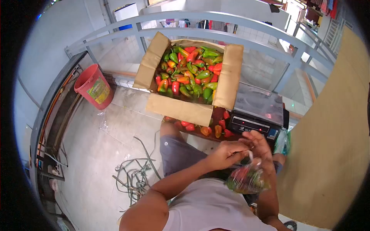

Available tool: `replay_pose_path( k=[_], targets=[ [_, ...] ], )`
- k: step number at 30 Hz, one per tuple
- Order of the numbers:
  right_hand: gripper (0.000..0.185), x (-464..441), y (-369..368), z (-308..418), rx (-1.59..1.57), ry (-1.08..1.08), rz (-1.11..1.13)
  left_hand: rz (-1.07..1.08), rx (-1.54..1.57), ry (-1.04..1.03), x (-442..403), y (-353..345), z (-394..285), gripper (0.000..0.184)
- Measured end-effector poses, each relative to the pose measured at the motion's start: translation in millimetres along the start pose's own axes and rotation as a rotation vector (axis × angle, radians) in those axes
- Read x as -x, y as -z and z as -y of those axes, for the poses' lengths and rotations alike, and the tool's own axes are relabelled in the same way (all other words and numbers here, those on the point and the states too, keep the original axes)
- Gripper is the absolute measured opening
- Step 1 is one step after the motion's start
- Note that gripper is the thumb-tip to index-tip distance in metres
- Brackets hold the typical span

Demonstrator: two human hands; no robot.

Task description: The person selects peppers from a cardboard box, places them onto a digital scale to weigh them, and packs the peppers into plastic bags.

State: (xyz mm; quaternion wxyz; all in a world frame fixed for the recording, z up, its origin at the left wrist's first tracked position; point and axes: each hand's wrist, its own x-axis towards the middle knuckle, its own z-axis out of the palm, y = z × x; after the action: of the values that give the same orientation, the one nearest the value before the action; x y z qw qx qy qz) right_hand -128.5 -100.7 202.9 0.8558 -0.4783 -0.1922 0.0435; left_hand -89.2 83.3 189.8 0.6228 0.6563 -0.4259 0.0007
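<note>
A clear plastic bag of peppers [246, 180] hangs in front of my chest, with red and green peppers showing through. My left hand [230, 154] pinches the gathered top of the bag from the left side. My right hand [260, 147] is closed round the same twisted neck, its upper fingers curled. Exactly how the fingertips meet on the plastic is partly hidden. Beyond the hands stands an open cardboard box [181, 109] full of red, green and orange peppers [192, 73]. Loose peppers [218, 131] lie on a surface just before it.
A digital scale [252, 106] stands right of the box. On the left is a red bucket [94, 86] by a dark metal frame. Tangled green strapping [135, 179] lies on the pale floor. Railings [216, 34] run behind, and a curved tan board [327, 146] rises at right.
</note>
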Motion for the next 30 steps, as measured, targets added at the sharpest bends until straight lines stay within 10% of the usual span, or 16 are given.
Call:
replay_pose_path(
  k=[3, 6, 9, 12, 16, 22, 30],
  targets=[
    [0.095, 19, 4, -2, 0.243, -0.250, -0.030, 0.053, -0.394, -0.112, -2, 17, -19, 0.015],
    [0.077, 28, 8, -8, 0.981, 0.058, -0.121, 0.050, -0.518, 0.112, 11, 10, -21, 0.013],
    [0.042, 18, 19, -17, 1.266, 0.555, -0.105, -0.012, 0.644, 0.834, 11, 5, 9, 0.017],
    [0.018, 18, 19, -33, 1.165, 0.475, -0.293, -0.142, 0.827, 0.782, 4, -3, 11, 0.020],
    [0.014, 21, 25, -65, 0.600, 0.145, -0.619, -0.322, 0.015, 0.131, 3, -29, 16, 0.014],
    [0.014, 15, 14, -85, -0.052, 0.063, -0.704, -0.311, -0.430, -0.043, -1, -29, 14, 0.031],
    [0.010, 39, 20, -69, 0.245, -0.070, -0.619, -0.232, -0.473, -0.110, 5, -38, 32, 0.040]
  ],
)
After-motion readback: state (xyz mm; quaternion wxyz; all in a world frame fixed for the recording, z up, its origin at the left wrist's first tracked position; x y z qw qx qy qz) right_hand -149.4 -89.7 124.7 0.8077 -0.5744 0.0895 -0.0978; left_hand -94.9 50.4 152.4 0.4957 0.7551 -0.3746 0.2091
